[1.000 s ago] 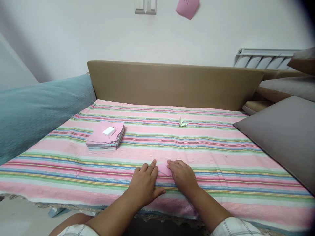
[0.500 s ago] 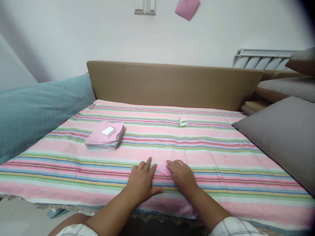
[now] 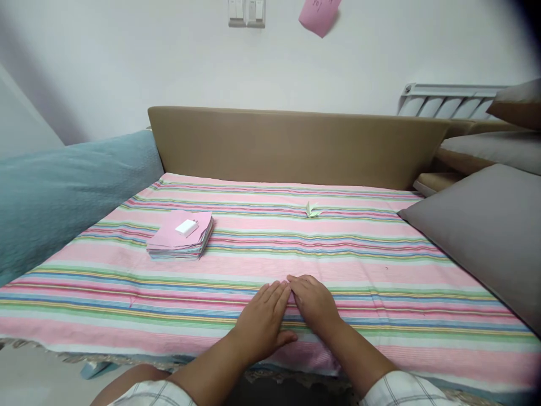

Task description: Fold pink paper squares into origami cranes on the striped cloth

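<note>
Both my hands lie flat on a striped pink sheet (image 3: 359, 265) near its front edge, side by side and touching. My left hand (image 3: 264, 320) has its fingers stretched out and pressed down beside my right hand (image 3: 313, 302), whose fingers also lie flat. The small pink folded paper seen earlier between them is now hidden under my fingers. A stack of pink paper squares (image 3: 180, 237) with a small white block (image 3: 186, 226) on top lies to the far left. A small pale green folded paper figure (image 3: 313, 210) sits further back in the middle.
A teal blanket (image 3: 63, 192) rises on the left. Grey cushions (image 3: 486, 225) lie on the right. A tan padded board (image 3: 296, 144) runs along the back, under a white wall with a pink note (image 3: 318, 14) and switches (image 3: 247, 11).
My left hand has slid right until it touches my right hand, covering the small pink folded paper that showed between them. My right hand has stayed in place.
</note>
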`<move>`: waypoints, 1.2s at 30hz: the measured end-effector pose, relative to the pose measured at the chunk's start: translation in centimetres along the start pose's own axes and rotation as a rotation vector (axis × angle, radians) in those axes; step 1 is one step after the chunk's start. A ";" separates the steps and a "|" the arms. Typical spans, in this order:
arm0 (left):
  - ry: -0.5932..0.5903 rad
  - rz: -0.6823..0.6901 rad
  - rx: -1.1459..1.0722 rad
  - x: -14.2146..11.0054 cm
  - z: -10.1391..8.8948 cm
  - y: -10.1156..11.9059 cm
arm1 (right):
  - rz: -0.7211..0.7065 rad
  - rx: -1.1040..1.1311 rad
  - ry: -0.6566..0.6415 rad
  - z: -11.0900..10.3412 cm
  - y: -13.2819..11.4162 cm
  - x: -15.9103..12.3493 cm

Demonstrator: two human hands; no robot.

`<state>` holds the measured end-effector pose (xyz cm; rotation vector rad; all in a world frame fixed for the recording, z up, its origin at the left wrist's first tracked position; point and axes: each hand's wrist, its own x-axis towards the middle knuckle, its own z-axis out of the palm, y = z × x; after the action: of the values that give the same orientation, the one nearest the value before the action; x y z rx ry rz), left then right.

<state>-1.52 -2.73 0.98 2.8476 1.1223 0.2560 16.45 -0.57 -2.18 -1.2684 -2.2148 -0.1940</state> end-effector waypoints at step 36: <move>-0.050 -0.040 -0.003 1.2 -0.1 0.2 | 0.149 0.022 -0.239 -3.4 2.8 -1.4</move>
<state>-0.56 -2.03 1.25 2.8086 1.1668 0.1822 20.76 -1.47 -0.56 -1.5047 -2.2987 0.0423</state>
